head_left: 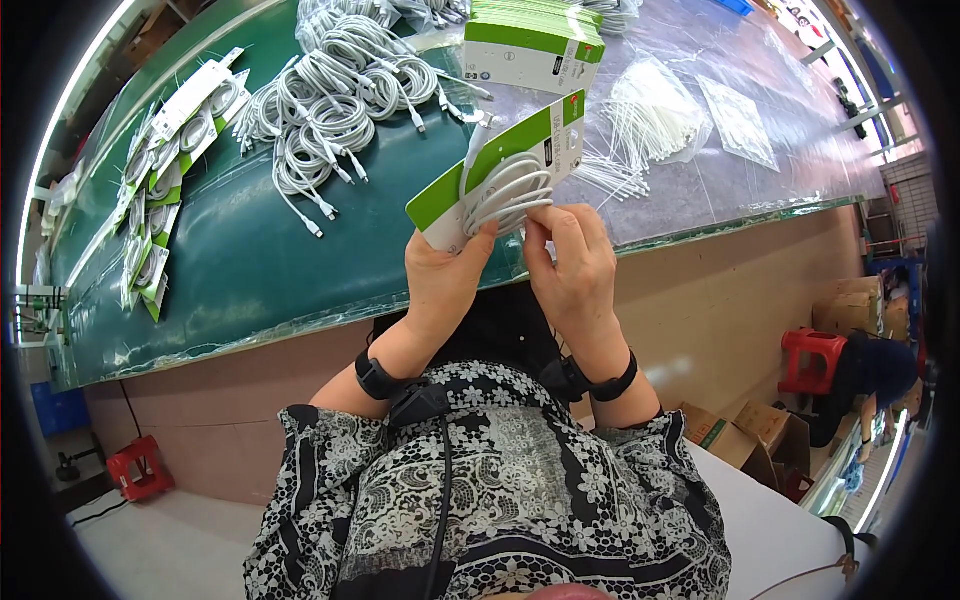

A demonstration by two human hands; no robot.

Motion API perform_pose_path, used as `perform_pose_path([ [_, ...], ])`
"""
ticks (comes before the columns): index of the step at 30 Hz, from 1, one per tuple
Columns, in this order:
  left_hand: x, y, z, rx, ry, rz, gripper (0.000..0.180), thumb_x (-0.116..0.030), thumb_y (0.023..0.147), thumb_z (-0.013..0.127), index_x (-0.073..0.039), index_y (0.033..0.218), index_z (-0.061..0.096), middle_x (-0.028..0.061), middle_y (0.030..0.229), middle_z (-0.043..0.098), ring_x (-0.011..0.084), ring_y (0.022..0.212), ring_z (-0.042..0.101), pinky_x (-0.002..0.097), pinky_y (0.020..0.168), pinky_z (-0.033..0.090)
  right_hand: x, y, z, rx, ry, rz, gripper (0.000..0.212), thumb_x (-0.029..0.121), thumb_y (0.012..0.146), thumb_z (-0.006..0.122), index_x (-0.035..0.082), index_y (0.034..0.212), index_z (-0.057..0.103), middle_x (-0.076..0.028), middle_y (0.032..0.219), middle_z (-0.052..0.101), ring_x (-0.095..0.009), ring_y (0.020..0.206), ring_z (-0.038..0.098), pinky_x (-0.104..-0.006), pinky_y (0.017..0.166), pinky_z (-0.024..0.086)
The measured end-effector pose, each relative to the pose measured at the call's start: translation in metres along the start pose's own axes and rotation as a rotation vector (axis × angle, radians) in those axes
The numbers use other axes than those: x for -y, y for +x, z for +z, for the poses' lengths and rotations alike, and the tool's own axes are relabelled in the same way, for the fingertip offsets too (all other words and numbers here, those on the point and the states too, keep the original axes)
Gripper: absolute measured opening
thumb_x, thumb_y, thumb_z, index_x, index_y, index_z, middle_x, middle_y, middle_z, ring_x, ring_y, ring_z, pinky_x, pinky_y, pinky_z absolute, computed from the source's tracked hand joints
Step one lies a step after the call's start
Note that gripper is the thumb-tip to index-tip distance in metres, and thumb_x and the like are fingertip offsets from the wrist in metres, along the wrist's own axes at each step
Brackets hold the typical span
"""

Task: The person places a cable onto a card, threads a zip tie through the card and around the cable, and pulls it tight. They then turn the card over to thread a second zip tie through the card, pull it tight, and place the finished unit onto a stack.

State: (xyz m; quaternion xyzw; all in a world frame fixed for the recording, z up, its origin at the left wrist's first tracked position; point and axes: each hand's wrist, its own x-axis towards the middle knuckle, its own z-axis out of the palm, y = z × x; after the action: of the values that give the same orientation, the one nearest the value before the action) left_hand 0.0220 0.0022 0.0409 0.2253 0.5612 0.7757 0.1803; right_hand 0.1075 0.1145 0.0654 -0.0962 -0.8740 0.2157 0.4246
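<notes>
A green and white packaging card (432, 203) is held up in front of me at the table's front edge, tilted with its right end higher. A coiled white cable (510, 190) lies against its face. My left hand (442, 283) grips the card and coil from below, thumb on the cable. At the coil's right end, my right hand (578, 265) has thumb and forefinger pinched on the cable; whether a thin tie is between them is too small to tell. Beyond the card stands a stack of matching cards (520, 55). White cable ties (650, 110) lie to its right.
A heap of coiled white cables (325, 105) covers the table's middle left. Carded cables (160, 190) lie at the far left. A clear plastic bag (738, 122) sits right of the ties. On the floor are cardboard boxes (715, 435); another person (880, 372) is near a red stool (808, 360).
</notes>
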Motion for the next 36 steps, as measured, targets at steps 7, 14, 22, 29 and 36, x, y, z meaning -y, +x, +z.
perform_pose_path([
  [7, 0.006, 0.000, 0.001, -0.014, 0.023, 0.027, 0.026, -0.001, 0.088, 0.064, 0.003, 0.112, 0.058, 0.0039, 0.101, 0.064, 0.0074, 0.086, 0.058, 0.0218, 0.071, 0.048, -0.004, 0.003, 0.004, -0.012, -0.035, -0.031, 0.020, -0.006, 0.075, 0.066, 0.001, 0.092, 0.060, -0.011, 0.082, 0.057, -0.029, 0.075, 0.057, -0.0385, 0.066, 0.047],
  [14, 0.004, 0.000, 0.000, 0.005, -0.020, 0.026, 0.027, -0.001, 0.088, 0.064, 0.003, 0.114, 0.057, 0.0044, 0.103, 0.064, 0.0078, 0.087, 0.057, 0.0216, 0.073, 0.047, -0.005, 0.001, 0.000, 0.059, -0.063, -0.023, 0.020, -0.003, 0.076, 0.065, 0.000, 0.094, 0.059, -0.013, 0.085, 0.055, -0.031, 0.080, 0.057, -0.0399, 0.068, 0.048],
  [22, 0.003, -0.004, 0.000, -0.007, 0.138, 0.029, 0.029, 0.000, 0.087, 0.064, 0.003, 0.115, 0.056, 0.0058, 0.105, 0.064, 0.0094, 0.093, 0.058, 0.0241, 0.079, 0.049, -0.008, 0.001, 0.010, 0.006, -0.054, -0.029, 0.020, -0.003, 0.075, 0.067, 0.002, 0.094, 0.062, -0.011, 0.081, 0.058, -0.030, 0.074, 0.058, -0.0373, 0.066, 0.048],
  [29, -0.011, 0.012, -0.007, -0.007, -0.396, -0.280, 0.034, 0.000, 0.088, 0.062, 0.001, 0.121, 0.053, 0.0083, 0.115, 0.062, 0.0181, 0.102, 0.061, 0.0312, 0.089, 0.050, -0.045, 0.002, -0.045, -0.202, 0.230, 0.342, 0.009, 0.011, 0.093, 0.058, 0.004, 0.098, 0.059, -0.006, 0.078, 0.057, -0.016, 0.064, 0.053, -0.0301, 0.061, 0.046],
  [36, -0.003, 0.002, -0.019, 0.144, -0.267, -0.479, 0.037, -0.008, 0.093, 0.054, -0.001, 0.129, 0.049, 0.0102, 0.124, 0.057, 0.0199, 0.110, 0.058, 0.0358, 0.095, 0.048, -0.064, -0.054, 0.024, 0.123, 1.202, 0.763, 0.050, -0.001, 0.085, 0.061, 0.003, 0.133, 0.048, -0.004, 0.124, 0.058, -0.017, 0.114, 0.052, -0.0348, 0.098, 0.043],
])
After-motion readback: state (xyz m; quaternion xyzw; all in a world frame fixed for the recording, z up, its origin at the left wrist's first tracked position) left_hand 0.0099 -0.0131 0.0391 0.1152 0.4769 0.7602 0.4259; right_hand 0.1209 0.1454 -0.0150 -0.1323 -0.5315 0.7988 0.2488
